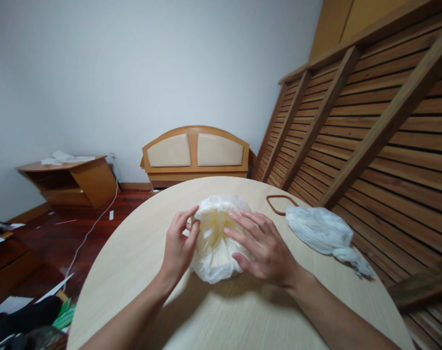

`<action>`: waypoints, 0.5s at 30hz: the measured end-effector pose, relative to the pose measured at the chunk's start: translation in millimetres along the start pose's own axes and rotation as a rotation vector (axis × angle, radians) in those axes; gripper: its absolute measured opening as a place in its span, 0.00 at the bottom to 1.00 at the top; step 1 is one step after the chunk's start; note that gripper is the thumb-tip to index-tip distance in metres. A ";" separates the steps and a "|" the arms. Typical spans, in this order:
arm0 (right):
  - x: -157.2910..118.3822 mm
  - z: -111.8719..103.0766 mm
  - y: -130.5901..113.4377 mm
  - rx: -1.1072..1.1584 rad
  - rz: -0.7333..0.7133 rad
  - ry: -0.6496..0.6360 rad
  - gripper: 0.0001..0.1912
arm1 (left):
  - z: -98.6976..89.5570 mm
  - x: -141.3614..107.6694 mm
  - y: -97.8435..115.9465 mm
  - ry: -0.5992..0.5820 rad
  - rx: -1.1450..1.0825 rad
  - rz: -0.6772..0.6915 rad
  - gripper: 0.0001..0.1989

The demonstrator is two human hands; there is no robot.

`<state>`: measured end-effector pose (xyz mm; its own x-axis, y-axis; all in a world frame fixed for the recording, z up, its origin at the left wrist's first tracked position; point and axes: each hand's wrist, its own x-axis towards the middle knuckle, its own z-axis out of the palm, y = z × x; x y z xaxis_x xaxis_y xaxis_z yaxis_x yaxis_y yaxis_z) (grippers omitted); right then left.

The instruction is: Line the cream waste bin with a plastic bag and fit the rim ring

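Note:
A white, thin plastic bag (215, 265) stands on the round table, gathered around something with yellow showing through at its middle. What lies inside cannot be made out. At the bag's upper left edge, my left hand (179, 238) is closed, pinching the plastic between thumb and fingers. My right hand (264, 248) rests over the bag's right side with its fingers spread, the fingertips touching the plastic near the yellow part.
On the pale wooden table (279, 321), a brown rounded ring (275, 210) and a bundled pale plastic bag (319, 229) lie to the right. Wooden slatted panels (381, 141) lean close by that side. Behind are a headboard (193, 170) and a low cabinet (97, 182).

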<state>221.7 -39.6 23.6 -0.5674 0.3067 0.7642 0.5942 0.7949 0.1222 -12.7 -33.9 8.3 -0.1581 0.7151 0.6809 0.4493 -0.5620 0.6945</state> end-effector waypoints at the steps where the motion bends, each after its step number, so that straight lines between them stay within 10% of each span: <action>1: 0.2 -0.2 -0.3 -0.031 -0.010 -0.026 0.18 | -0.5 0.8 0.1 0.002 -0.003 -0.011 0.15; 10: 2.7 -4.2 -10.4 -0.121 -0.040 0.043 0.14 | 3.2 -0.3 2.9 0.019 -0.087 -0.089 0.16; 15: 23.4 5.9 -39.3 -0.001 0.078 -0.229 0.19 | 7.9 -4.3 7.7 0.010 -0.089 -0.035 0.15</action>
<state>181.7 -60.6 32.9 -0.6340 0.4781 0.6078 0.6418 0.7638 0.0687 -1.7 -38.0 8.9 -0.1815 0.7306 0.6582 0.3634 -0.5721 0.7352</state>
